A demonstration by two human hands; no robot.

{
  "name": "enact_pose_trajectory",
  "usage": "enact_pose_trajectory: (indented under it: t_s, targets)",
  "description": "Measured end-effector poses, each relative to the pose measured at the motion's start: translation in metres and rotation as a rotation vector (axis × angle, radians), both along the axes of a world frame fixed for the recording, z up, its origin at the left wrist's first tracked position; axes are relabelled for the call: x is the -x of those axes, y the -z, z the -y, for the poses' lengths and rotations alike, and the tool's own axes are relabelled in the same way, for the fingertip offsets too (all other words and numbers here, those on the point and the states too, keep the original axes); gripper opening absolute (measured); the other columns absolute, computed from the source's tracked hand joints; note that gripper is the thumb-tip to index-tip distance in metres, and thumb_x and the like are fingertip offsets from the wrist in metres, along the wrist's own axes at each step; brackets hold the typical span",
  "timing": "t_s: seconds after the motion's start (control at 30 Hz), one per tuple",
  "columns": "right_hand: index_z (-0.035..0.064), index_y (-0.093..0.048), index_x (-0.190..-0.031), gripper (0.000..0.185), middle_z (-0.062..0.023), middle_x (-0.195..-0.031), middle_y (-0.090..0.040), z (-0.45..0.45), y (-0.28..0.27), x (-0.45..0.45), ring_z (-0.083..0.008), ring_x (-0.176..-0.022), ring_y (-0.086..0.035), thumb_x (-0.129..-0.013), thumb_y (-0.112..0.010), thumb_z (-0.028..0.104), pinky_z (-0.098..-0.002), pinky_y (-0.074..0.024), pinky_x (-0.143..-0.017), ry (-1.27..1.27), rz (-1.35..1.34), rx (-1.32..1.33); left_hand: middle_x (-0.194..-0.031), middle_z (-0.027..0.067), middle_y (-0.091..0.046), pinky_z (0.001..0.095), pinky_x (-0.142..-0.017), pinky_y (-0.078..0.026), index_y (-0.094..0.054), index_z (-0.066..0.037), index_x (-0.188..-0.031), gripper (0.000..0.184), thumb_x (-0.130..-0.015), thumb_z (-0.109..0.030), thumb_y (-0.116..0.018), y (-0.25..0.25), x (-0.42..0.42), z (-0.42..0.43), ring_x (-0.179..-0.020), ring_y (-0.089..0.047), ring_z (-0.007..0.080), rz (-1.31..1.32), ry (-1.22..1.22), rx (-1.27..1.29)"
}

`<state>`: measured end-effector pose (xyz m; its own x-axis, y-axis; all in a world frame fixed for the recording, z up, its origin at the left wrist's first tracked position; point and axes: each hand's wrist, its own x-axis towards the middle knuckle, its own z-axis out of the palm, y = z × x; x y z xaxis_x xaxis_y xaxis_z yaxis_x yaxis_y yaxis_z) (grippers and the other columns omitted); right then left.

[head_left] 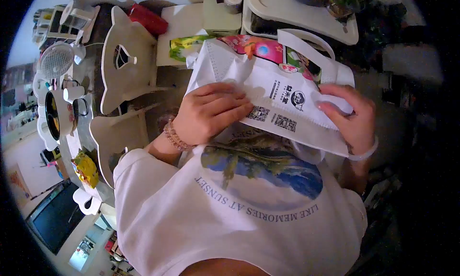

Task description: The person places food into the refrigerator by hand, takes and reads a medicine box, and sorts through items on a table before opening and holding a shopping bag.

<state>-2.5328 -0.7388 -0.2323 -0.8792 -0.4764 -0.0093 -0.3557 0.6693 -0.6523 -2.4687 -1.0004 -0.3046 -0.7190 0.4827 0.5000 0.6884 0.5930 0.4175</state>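
A white tote bag [268, 86] with black print and two QR codes is held in front of my chest, its white strap handle [309, 39] at the far side. Colourful pink and green printed material [258, 48] shows along its upper edge; I cannot tell whether it is inside or behind. My left hand [213, 108], wearing a beaded bracelet, lies over the bag's near left part with fingers together and bent on it. At the right end, my right hand [352, 115] grips the bag, thumb and forefinger on its front. The other right fingers are hidden.
A yellow-green packet [187, 47] lies just beyond the bag. Pale chairs [127, 60] stand at a table on the left, with a small fan [56, 60], a pot [61, 114] and a yellow snack bag [85, 169]. A white-lidded storage box [268, 10] is ahead.
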Motion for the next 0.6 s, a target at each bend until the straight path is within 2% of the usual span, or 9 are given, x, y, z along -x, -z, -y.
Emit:
enact_pose_trajectory:
  t_s: [0.07, 0.13, 0.2, 0.3, 0.37, 0.43, 0.53, 0.6]
  targets:
    - [0.0019, -0.058, -0.087, 0.027, -0.0078, -0.087, -0.060, 0.011, -0.007, -0.004, -0.0172, -0.081, -0.057, -0.061, -0.065, 0.001, -0.0250, -0.0427, -0.072, 0.107, 0.055, 0.106, -0.082, 0.0038, -0.061, 0.0367, -0.081, -0.041, -0.061, -0.008, -0.084, 0.021, -0.064, -0.015, -0.056, -0.004, 0.000, 0.001, -0.080, -0.058, 0.0175, 0.022, 0.030, 0.034]
    - [0.0015, -0.058, -0.085, 0.025, -0.0076, -0.084, -0.060, 0.008, -0.003, -0.005, -0.0161, -0.079, -0.057, -0.061, -0.064, -0.001, -0.0243, -0.0427, -0.071, 0.122, 0.095, 0.093, -0.081, 0.0022, -0.061, 0.0393, -0.087, -0.036, -0.061, -0.009, -0.084, 0.021, -0.066, -0.018, -0.057, -0.006, -0.001, 0.004, -0.080, -0.058, 0.0167, 0.030, 0.083, 0.072]
    - [0.0012, -0.058, -0.083, 0.022, -0.0073, -0.082, -0.060, 0.006, -0.001, -0.005, -0.0151, -0.076, -0.057, -0.062, -0.063, -0.003, -0.0237, -0.0428, -0.070, 0.125, 0.102, 0.100, -0.081, 0.0011, -0.059, 0.0403, -0.090, -0.033, -0.061, -0.011, -0.083, 0.020, -0.065, -0.020, -0.060, -0.011, 0.000, 0.004, -0.087, -0.055, 0.0163, 0.134, 0.197, -0.023]
    - [0.0011, -0.058, -0.079, 0.019, -0.0069, -0.077, -0.060, 0.001, -0.004, -0.012, -0.0142, -0.071, -0.057, -0.061, -0.062, -0.006, -0.0230, -0.0430, -0.066, 0.112, 0.071, 0.134, -0.086, 0.0031, -0.057, 0.0392, -0.093, -0.028, -0.059, -0.011, -0.088, 0.027, -0.065, -0.023, -0.065, -0.026, 0.010, 0.017, -0.098, -0.049, 0.0186, 0.169, 0.235, -0.104]
    - [0.0012, -0.059, -0.076, 0.018, -0.0066, -0.074, -0.060, -0.002, -0.008, -0.015, -0.0141, -0.069, -0.057, -0.061, -0.062, -0.007, -0.0225, -0.0431, -0.064, 0.099, 0.043, 0.152, -0.093, 0.0054, -0.054, 0.0369, -0.093, -0.028, -0.056, -0.009, -0.093, 0.033, -0.065, -0.022, -0.066, -0.023, 0.021, 0.022, -0.104, -0.044, 0.0204, 0.184, 0.042, -0.287]
    - [0.0015, -0.059, -0.075, 0.017, -0.0071, -0.073, -0.059, -0.007, -0.008, -0.016, -0.0144, -0.068, -0.057, -0.060, -0.062, -0.008, -0.0230, -0.0433, -0.063, 0.058, 0.038, 0.174, -0.100, 0.0077, -0.051, 0.0340, -0.091, -0.030, -0.053, -0.007, -0.100, 0.038, -0.066, -0.019, -0.066, -0.006, 0.027, 0.019, -0.108, -0.040, 0.0212, 0.233, -0.335, -0.617]
    - [0.0015, -0.058, -0.072, 0.017, -0.0084, -0.072, -0.059, -0.010, -0.006, -0.018, -0.0153, -0.068, -0.057, -0.059, -0.063, -0.008, -0.0241, -0.0437, -0.061, 0.028, 0.027, 0.206, -0.109, 0.0125, -0.046, 0.0309, -0.091, -0.028, -0.047, 0.001, -0.104, 0.044, -0.068, -0.018, -0.061, 0.011, 0.027, 0.032, -0.105, -0.040, 0.0209, 0.700, -0.177, -0.827]
    - [0.0014, -0.057, -0.070, 0.016, -0.0092, -0.071, -0.060, -0.012, -0.003, -0.021, -0.0160, -0.067, -0.057, -0.059, -0.063, -0.008, -0.0247, -0.0439, -0.061, 0.045, 0.026, 0.242, -0.105, 0.0088, -0.048, 0.0280, -0.083, -0.036, -0.049, 0.000, -0.102, 0.038, -0.068, -0.010, -0.062, 0.010, 0.032, 0.046, -0.100, -0.044, 0.0170, 0.721, -0.043, -0.756]
